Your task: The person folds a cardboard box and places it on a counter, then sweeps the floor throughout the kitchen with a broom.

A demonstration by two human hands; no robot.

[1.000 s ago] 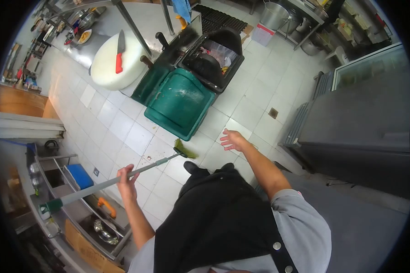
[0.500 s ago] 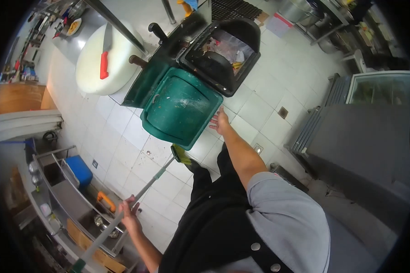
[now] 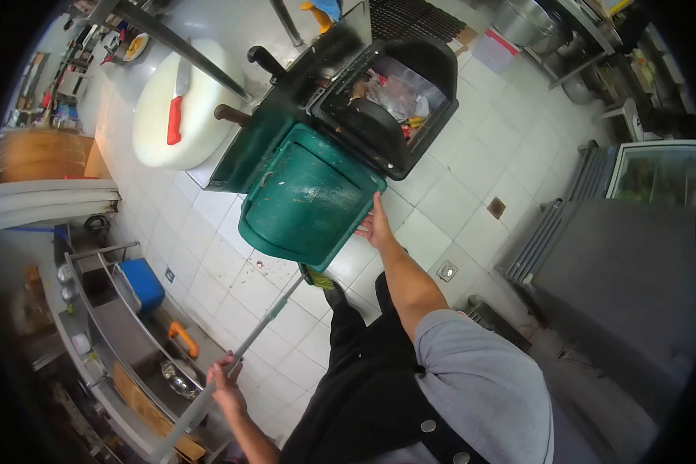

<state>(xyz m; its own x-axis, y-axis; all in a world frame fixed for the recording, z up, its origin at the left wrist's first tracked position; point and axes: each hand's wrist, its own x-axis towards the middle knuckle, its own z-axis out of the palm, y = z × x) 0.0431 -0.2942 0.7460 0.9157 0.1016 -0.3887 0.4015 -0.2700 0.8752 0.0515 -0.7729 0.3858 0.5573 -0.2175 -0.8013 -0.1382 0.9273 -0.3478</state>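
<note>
At the far left stands a steel unit, with a blue box at its floor side and an orange handle nearer the person. A shiny silver item lies inside it, and a strip of cardboard leans along its near part. Farther off, a plate of food sits on the surface. A thick, round white board rests on the same surface, and a knife lies flat on it, red handle toward the person. A metal post crosses over the board in this view.

The left hand is closed around the grey pole of a broom, which slants from the bottom edge up and to the right. Its green bristles are at the floor, beside the left shoe and just at the near edge of the green bin. This bin has its lid on. The right hand is at the lid's right edge, thumb raised to the rim and fingers loosely apart along the side; whether it grips, I cannot tell.

The black bin stands directly behind the green one, its top showing plastic and scraps. Past it are a black mat, a white tub, a floor drain and, at the far right, a grey fridge.
</note>
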